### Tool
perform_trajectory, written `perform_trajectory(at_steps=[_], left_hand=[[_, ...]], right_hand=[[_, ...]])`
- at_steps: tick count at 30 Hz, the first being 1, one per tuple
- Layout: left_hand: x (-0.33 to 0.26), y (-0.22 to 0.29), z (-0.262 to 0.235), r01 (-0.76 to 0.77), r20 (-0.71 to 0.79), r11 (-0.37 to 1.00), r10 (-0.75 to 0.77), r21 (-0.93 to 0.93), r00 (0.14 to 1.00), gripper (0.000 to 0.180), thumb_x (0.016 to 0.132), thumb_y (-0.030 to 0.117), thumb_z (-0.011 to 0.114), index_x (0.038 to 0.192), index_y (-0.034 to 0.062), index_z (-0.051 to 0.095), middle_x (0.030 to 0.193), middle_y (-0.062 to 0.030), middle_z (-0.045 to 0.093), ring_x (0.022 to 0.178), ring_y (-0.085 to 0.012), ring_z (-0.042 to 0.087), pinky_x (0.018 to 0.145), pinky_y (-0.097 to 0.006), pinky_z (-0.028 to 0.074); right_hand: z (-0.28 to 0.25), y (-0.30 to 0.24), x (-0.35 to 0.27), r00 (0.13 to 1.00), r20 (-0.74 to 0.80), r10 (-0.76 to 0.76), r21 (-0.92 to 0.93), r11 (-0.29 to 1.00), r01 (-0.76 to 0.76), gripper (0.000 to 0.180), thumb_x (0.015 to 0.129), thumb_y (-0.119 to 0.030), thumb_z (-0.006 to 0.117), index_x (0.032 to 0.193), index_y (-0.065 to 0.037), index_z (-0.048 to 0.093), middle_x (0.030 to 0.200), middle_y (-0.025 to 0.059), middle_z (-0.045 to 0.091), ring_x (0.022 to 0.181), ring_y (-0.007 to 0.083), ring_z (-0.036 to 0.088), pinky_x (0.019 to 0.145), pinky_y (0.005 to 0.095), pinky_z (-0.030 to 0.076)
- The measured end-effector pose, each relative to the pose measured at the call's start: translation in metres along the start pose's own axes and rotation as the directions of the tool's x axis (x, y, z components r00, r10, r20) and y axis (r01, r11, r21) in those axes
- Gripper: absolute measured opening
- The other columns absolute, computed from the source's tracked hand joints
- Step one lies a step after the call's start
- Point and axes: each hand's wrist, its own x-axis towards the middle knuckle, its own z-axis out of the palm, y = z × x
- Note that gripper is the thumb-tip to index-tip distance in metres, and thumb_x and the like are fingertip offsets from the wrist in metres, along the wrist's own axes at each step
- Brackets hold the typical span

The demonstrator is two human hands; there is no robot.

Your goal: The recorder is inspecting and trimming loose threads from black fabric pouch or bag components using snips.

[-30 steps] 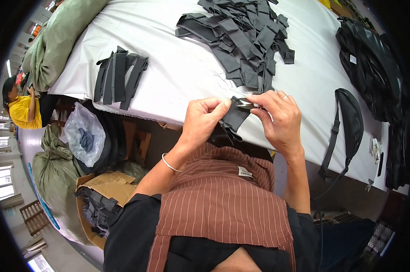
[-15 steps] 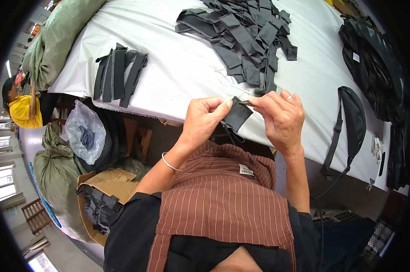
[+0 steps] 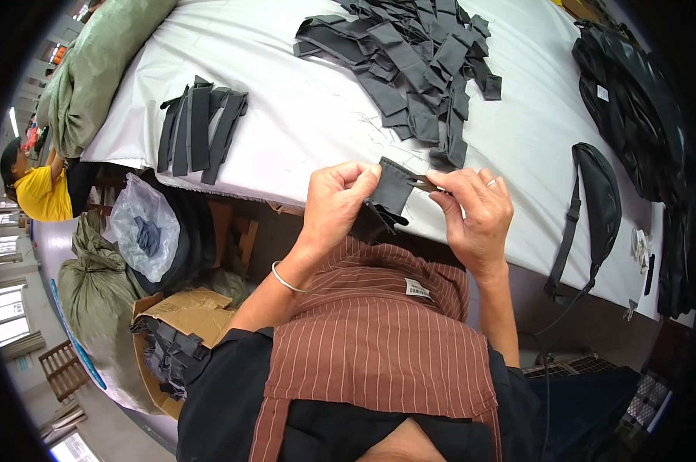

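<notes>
In my left hand [image 3: 335,202], thumb and fingers pinch a dark grey fabric strip [image 3: 395,189] by its upper left corner. The strip's folded, stitched end points up, and its lower part hangs over the table's near edge. My right hand [image 3: 477,215] closes around a small, dark, narrow tool [image 3: 425,183], whose tip is at the strip's right edge; its exact kind is mostly hidden by the fingers. Just beyond my hands lies a big heap of similar grey strips [image 3: 421,69]. A smaller neat stack of strips [image 3: 200,127] rests farther left on the white-covered table [image 3: 286,115].
A black waist bag [image 3: 598,208] and a heap of black bags [image 3: 632,108] lie at the right. A green sack [image 3: 101,69] lies at the far left. Below stand a plastic-lined bin [image 3: 144,223] and an open carton [image 3: 186,316]. A person in yellow [image 3: 44,191] is beyond.
The strip has shifted slightly left and turned, with its stitched end now tilted the other way. My right hand has dropped a little, and the small tool shows more clearly at the strip's right edge.
</notes>
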Motion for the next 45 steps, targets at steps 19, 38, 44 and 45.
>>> perform_trajectory(at_steps=[19,38,44,45], left_hand=[[-0.019,0.037,-0.013,0.098,0.204,0.977,-0.058,-0.191,0.977,0.017,0.093,0.014,0.061,0.098,-0.0022,0.065,0.081,-0.0006,0.066,0.071,-0.005,0.06,0.068,-0.019,0.048],[0.008,-0.06,-0.012,-0.229,0.149,0.973,0.222,0.028,0.963,0.023,0.075,-0.009,0.068,0.087,0.0057,0.054,0.089,0.0008,0.057,0.089,-0.0077,0.057,0.082,-0.022,0.045],[0.008,-0.064,-0.011,-0.256,0.147,0.965,0.245,0.061,0.958,0.024,0.075,-0.007,0.071,0.086,0.0059,0.054,0.088,0.0012,0.056,0.087,-0.0076,0.057,0.081,-0.023,0.045],[0.008,-0.063,-0.01,-0.253,0.143,0.966,0.242,0.061,0.96,0.024,0.074,-0.006,0.072,0.086,0.0059,0.055,0.087,0.0013,0.056,0.087,-0.0076,0.057,0.081,-0.023,0.045]], right_hand=[[-0.002,0.0,-0.008,0.967,-0.031,0.253,0.492,0.846,-0.205,0.014,0.078,-0.002,0.07,0.092,-0.007,0.068,0.077,0.0026,0.062,0.067,0.0151,0.053,0.063,0.0271,0.04],[0.035,-0.004,-0.038,0.89,0.254,0.378,0.415,0.789,-0.453,0.016,0.077,-0.008,0.072,0.091,-0.005,0.067,0.077,0.0089,0.066,0.069,0.0209,0.064,0.063,0.0309,0.049],[0.038,-0.005,-0.038,0.913,0.218,0.344,0.379,0.833,-0.404,0.014,0.076,-0.01,0.073,0.088,-0.006,0.067,0.075,0.008,0.065,0.067,0.0228,0.062,0.06,0.0324,0.047],[0.039,-0.004,-0.038,0.928,0.191,0.319,0.369,0.853,-0.369,0.014,0.076,-0.011,0.073,0.087,-0.006,0.067,0.074,0.0076,0.065,0.066,0.023,0.062,0.059,0.0328,0.046]])
